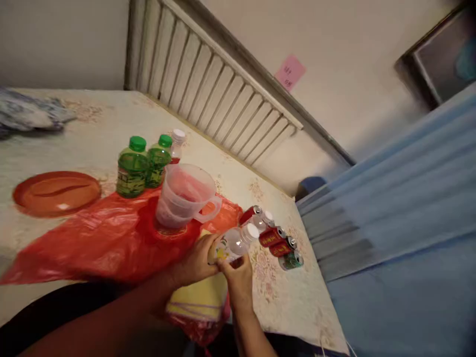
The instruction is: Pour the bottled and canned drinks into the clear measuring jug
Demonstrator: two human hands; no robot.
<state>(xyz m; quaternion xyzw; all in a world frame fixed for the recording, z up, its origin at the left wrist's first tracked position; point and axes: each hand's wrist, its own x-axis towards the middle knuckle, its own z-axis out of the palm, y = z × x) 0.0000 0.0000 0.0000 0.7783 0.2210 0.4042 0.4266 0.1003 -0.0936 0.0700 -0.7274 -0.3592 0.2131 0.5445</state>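
My left hand (198,261) and my right hand (240,282) are both closed on a clear plastic bottle (235,243) with a white cap and a label with a yellow print. The bottle is tilted, its cap pointing up and to the right. Under my hands lies a folded yellow cloth (201,298) with purple lines. Just beyond my left hand, a translucent measuring jug (182,198) with a handle stands on a red plastic bag (100,240) spread over the table.
Two green-capped bottles (132,171) and a white-capped bottle (178,139) stand behind the jug. Several drink cans (273,236) and another clear bottle (262,221) are at the right. An orange plate-like disc (55,194) lies left. A radiator (208,69) and blue curtain (390,198) border the table.
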